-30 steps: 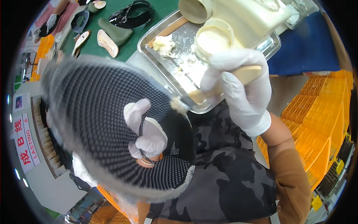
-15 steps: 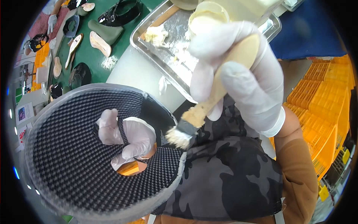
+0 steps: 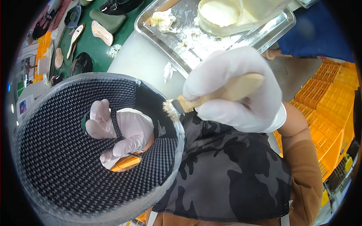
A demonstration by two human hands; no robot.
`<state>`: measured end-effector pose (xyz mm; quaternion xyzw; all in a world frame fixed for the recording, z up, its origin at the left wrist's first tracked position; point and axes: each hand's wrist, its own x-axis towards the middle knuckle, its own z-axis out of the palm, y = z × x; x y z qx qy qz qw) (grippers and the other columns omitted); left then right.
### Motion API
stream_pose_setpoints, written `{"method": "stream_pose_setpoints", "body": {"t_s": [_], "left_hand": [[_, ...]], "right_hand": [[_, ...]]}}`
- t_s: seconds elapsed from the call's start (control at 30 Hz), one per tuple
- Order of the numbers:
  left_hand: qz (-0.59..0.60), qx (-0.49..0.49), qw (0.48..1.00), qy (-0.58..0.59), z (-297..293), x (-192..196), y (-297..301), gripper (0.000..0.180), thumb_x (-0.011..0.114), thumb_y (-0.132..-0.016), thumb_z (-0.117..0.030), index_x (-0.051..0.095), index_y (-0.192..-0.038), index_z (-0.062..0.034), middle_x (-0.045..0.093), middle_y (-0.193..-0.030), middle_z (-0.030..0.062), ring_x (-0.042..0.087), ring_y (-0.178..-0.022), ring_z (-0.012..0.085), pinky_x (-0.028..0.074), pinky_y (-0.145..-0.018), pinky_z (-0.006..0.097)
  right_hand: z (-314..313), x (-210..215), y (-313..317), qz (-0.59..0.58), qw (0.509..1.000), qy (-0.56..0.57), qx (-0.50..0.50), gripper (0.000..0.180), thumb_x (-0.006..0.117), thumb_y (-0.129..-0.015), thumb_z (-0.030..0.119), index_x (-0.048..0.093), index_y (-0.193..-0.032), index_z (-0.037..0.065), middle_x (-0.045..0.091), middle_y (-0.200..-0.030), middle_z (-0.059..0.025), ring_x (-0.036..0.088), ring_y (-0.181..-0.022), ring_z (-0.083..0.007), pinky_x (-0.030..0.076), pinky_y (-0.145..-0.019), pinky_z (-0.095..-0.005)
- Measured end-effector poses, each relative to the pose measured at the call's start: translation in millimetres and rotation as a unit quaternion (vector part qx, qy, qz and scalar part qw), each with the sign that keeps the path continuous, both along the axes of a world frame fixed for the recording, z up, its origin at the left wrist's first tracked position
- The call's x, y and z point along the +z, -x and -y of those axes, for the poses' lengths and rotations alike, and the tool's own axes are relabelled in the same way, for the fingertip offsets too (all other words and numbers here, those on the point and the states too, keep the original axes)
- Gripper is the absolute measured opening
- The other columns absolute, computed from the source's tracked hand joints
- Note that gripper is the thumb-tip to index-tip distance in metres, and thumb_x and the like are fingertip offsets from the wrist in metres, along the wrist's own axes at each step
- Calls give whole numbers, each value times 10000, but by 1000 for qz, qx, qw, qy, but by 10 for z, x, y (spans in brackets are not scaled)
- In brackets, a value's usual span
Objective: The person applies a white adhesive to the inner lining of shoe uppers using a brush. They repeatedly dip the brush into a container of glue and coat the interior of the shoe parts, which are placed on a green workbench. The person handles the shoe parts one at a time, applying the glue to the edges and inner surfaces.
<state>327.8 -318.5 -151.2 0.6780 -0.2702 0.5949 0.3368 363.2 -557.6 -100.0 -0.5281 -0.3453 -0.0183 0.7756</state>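
A shoe upper (image 3: 60, 150), lined in black-and-white houndstooth cloth with a plain black section, fills the lower left, its wide underside facing me. My gloved left hand (image 3: 132, 126) reaches through its inner opening. Those fingers are bent around a thin dark strap there and hold the upper up. A short brush (image 3: 239, 86) with a pale wooden handle is pinched in my gloved right hand (image 3: 260, 107). Its whitish, clumped bristles sit against or just over the upper's greyish rim, on the right beside the black section; contact is hard to tell.
Behind my hands, a metal tray (image 3: 181, 62) holds a tub of creamy white paste (image 3: 220, 13) and dried lumps. Insoles (image 3: 102, 33) and dark shoes (image 3: 81, 64) lie on a green table at far left. Yellow crates (image 3: 324, 101) are stacked at right.
The brush has moved up and slightly left along the rim, its handle now flatter. The upper and my left hand have shifted a little left and up. The tub shows more fully.
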Motion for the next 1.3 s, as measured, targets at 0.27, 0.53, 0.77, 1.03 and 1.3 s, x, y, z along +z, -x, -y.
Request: {"method": "stream_pose_setpoints", "body": {"t_s": [0.27, 0.53, 0.77, 1.03, 1.3], "left_hand": [[-6, 41, 997, 70, 239, 55, -75, 344, 339, -967, -258, 354, -1305, -196, 404, -1216, 320, 535, -967, 429, 522, -791, 441], [-53, -43, 993, 96, 235, -8, -58, 389, 265, -970, -277, 278, -1350, -192, 462, -1099, 339, 547, -881, 380, 481, -721, 381], [-102, 3, 993, 66, 249, -43, -17, 392, 301, -972, -294, 318, -1342, -164, 435, -1193, 345, 573, -954, 405, 538, -785, 442], [-83, -2, 990, 116, 301, -62, 12, 399, 305, -961, -269, 312, -1347, -168, 470, -1146, 337, 557, -927, 417, 542, -730, 428], [-105, -31, 961, 256, 424, -24, 48, 424, 372, -931, -298, 329, -1329, -157, 485, -1054, 349, 555, -866, 390, 526, -688, 427]], "right_hand": [[96, 22, 48, -116, 989, 5, 88, 270, 643, -815, 101, 460, -962, -34, 603, -821, -159, 598, -636, -157, 500, -576, -259], [-184, -255, -264, 66, 990, 102, -72, 212, 638, -827, 132, 480, -942, 51, 602, -746, -42, 622, -649, -151, 482, -566, -260], [-19, -12, -205, -70, 998, 0, 5, 196, 588, -843, 45, 461, -985, -1, 597, -858, -131, 598, -691, -146, 497, -603, -244], [-73, -156, -160, 14, 997, 63, -44, 174, 636, -825, 89, 487, -894, 32, 579, -709, -44, 592, -619, -124, 468, -559, -241], [-406, -201, -488, 34, 994, -39, -101, 152, 598, -849, 46, 490, -951, 16, 591, -775, -41, 608, -660, -104, 479, -560, -223]]}}
